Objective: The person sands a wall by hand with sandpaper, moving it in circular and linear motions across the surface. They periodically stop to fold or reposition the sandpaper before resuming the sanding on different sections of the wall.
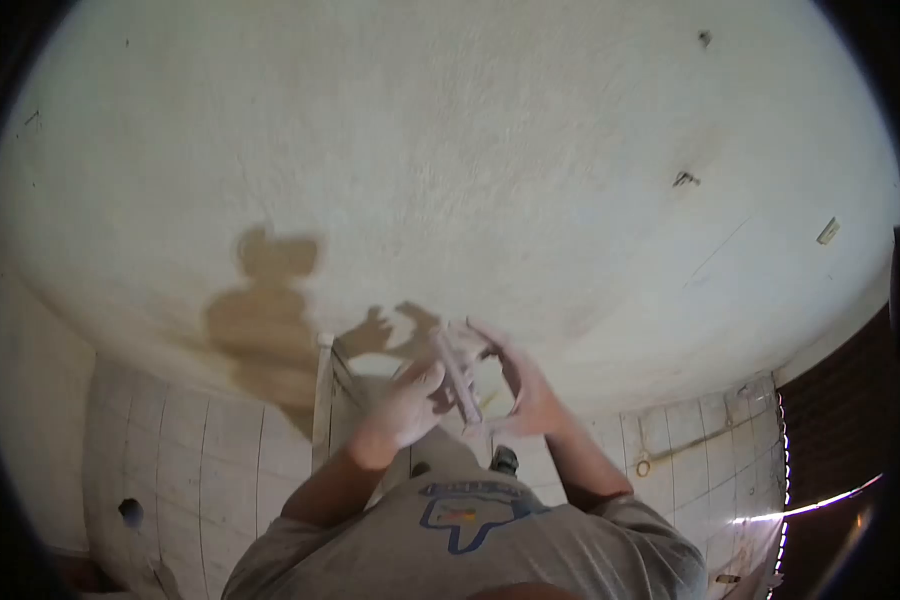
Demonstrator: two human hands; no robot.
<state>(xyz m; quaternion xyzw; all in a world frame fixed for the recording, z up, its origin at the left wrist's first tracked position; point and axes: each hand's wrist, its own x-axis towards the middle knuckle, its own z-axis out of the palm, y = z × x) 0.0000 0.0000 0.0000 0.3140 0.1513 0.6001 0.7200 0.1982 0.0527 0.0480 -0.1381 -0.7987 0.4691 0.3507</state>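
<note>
My left hand (410, 405) is closed around a narrow, pale, dusty bar (457, 378) with flat sides; I cannot make out its exact kind. The bar is held tilted in front of my chest, close to the wall. Just to its right is my right hand (527, 392), its fingers curved and spread, with a gap between palm and bar. Whether its fingertips touch the bar's far end is blurred. Both hands look whitened with dust.
A large off-white wall (530, 180) with scuffs and small holes rises ahead. A white wooden post or frame (324, 395) stands left of my left arm. Below lies a tiled floor (230, 450) with a dark round spot (130, 512). A dark ribbed shutter (840, 420) is at right.
</note>
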